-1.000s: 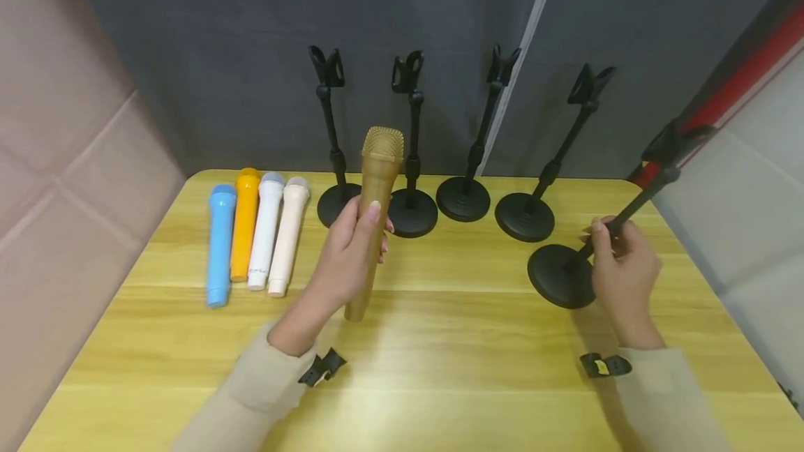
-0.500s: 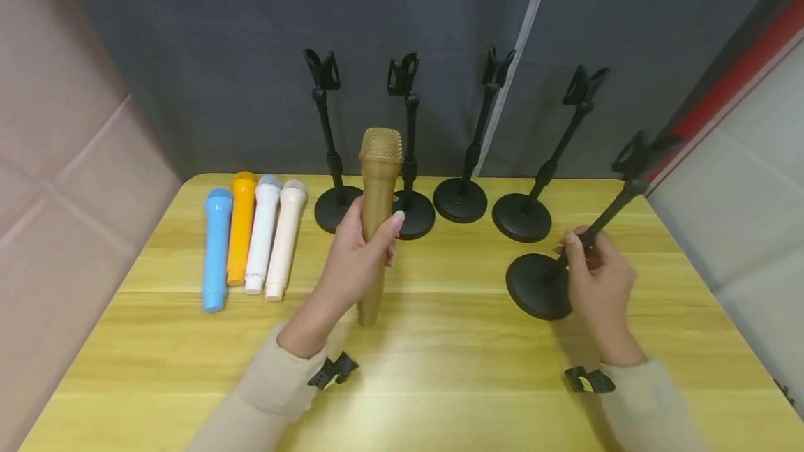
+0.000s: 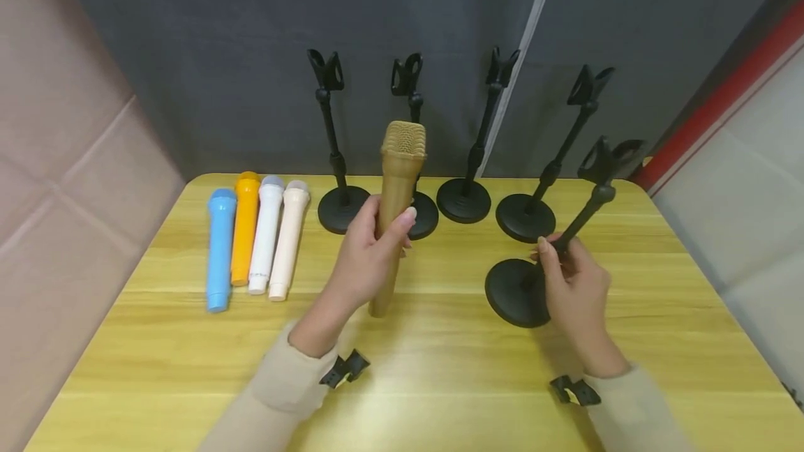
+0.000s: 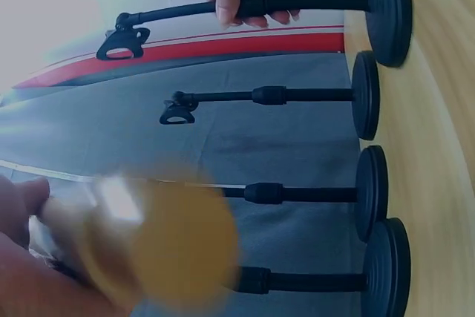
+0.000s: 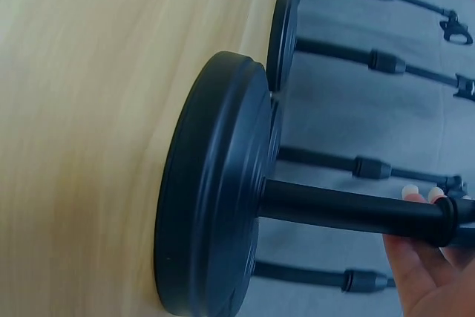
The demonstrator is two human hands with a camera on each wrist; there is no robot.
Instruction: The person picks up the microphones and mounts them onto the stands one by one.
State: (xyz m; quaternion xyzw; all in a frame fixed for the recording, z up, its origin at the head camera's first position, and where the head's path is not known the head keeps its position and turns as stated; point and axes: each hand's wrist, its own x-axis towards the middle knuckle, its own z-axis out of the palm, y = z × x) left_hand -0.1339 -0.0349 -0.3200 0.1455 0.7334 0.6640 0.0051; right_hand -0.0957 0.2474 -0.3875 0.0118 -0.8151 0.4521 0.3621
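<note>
A gold microphone [image 3: 398,173] is gripped by my left hand [image 3: 367,257], its mesh head up and tilted slightly right. In the left wrist view the gold microphone [image 4: 171,243] is blurred and close to the lens. My right hand [image 3: 578,291] holds a black microphone stand [image 3: 587,218] by its pole, thumb and fingers around it. That stand's round base [image 3: 518,291] is low over the table, and its clip [image 3: 609,159] holds nothing. In the right wrist view the base [image 5: 215,191] looms large, with fingers [image 5: 415,272] on the pole.
Several black stands with bare clips line the table's back, among them a left one [image 3: 333,145] and a right one [image 3: 553,166]. Blue [image 3: 220,250], orange [image 3: 246,229], white [image 3: 266,236] and pale pink [image 3: 289,239] microphones lie on the wooden table [image 3: 440,382] at left. A grey partition [image 3: 251,54] stands behind.
My right hand has brought its stand leftward and a little nearer to me. The left hand has shifted slightly right with the gold microphone. The other stands and microphones stay in place.
</note>
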